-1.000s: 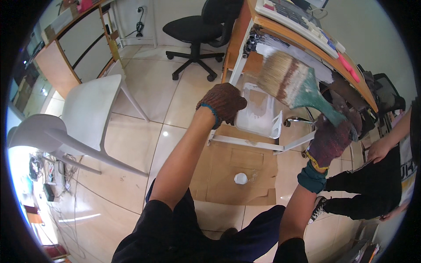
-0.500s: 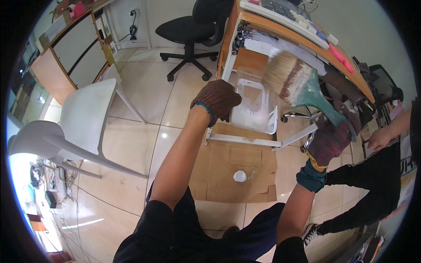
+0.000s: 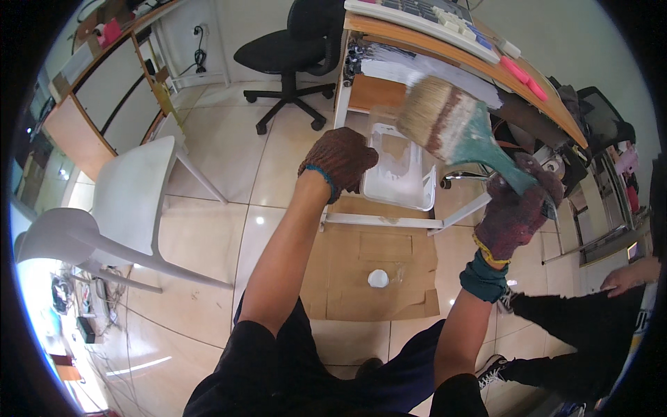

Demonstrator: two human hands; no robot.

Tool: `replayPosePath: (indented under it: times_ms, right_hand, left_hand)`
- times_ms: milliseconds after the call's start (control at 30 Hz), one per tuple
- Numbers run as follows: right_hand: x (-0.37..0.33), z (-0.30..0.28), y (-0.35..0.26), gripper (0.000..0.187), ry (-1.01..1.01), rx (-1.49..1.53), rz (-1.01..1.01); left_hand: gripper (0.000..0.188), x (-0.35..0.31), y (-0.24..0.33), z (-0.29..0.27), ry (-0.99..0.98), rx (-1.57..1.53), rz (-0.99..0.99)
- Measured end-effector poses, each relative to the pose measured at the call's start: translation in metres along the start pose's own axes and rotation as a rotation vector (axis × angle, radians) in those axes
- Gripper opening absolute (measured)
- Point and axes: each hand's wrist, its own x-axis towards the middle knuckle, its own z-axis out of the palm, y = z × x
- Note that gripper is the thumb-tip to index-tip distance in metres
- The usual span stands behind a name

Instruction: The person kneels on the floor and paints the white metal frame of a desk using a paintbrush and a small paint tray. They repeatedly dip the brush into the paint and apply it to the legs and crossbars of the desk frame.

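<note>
My left hand [image 3: 338,161], in a brown knitted glove, grips the left wall of a clear plastic container [image 3: 399,199]. White paint coats the inside of that container. A wide paintbrush [image 3: 474,132] is held by its green handle in my right hand [image 3: 515,214], which wears a dark red glove. The brush's pale bristles point up and left, above the container's upper right side, apart from it. White smears cover part of the handle near the brown-stained band. My left fingertips are hidden behind the container's edge.
A wooden-edged desk [image 3: 479,48] with a keyboard stands ahead, its white frame bar under the container. Cardboard [image 3: 340,278] with a white lid [image 3: 378,279] lies on the floor. A white chair [image 3: 132,187] is left, a black office chair [image 3: 281,52] ahead. Another person's legs [image 3: 577,320] are at right.
The brush and my right hand have shifted slightly left, and the container stays in my left hand. The other person's hand and legs have moved. The whole view has turned a little.
</note>
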Motion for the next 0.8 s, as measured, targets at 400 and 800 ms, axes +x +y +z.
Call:
replayPosePath:
  times_ms: [400, 800]
  right_hand:
    - [-0.005, -0.01, -0.003, 0.031, -0.026, 0.072, 0.028]
    - [-0.001, -0.027, -0.012, 0.037, 0.17, 0.054, 0.004]
  left_hand:
    - [0.03, 0.011, 0.004, 0.013, 0.105, 0.111, 0.141]
    - [0.033, 0.009, 0.021, 0.013, 0.053, 0.028, 0.039]
